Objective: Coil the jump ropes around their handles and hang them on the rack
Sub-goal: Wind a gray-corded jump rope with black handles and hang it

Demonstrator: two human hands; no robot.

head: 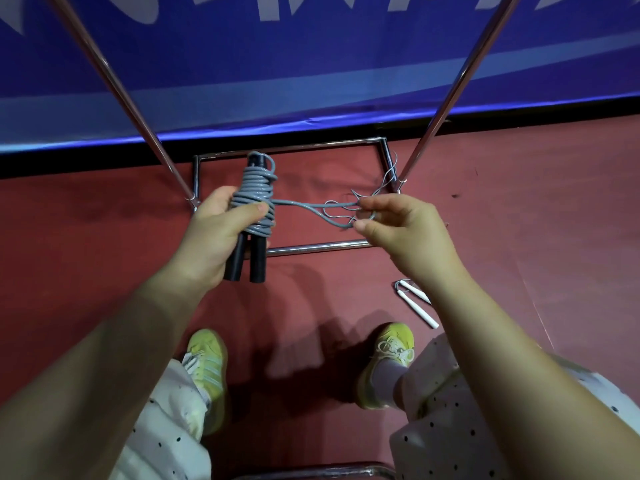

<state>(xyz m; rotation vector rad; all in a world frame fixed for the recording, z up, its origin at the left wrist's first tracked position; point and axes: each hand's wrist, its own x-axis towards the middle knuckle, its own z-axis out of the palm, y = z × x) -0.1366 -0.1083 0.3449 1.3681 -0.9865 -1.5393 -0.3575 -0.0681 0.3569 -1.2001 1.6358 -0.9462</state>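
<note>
**One rope nearly coiled, another still on the floor**

My left hand (214,233) has its grip wrapped round the pair of smooth black cylindrical handles (247,259) of the grey jump rope (254,199), thumb pressed across the coil. The rubbery grey cord is wound in many tight turns over the upper half of the handles. I judge the winding almost done: only a short doubled tail runs sideways to my right hand (398,225), whose fingertips pinch the end loop (341,213). That tail wants tucking or a last turn, then hanging.

The chrome tube rack (460,81) rises in front of me, its shiny rectangular base frame on the red matte floor (554,220) beneath my hands. A thin wiry strand hangs near its right post; what it is I cannot tell.

A second rope with slim white handles (417,303) lies uncoiled on the floor near my right foot, not yet started.
</note>
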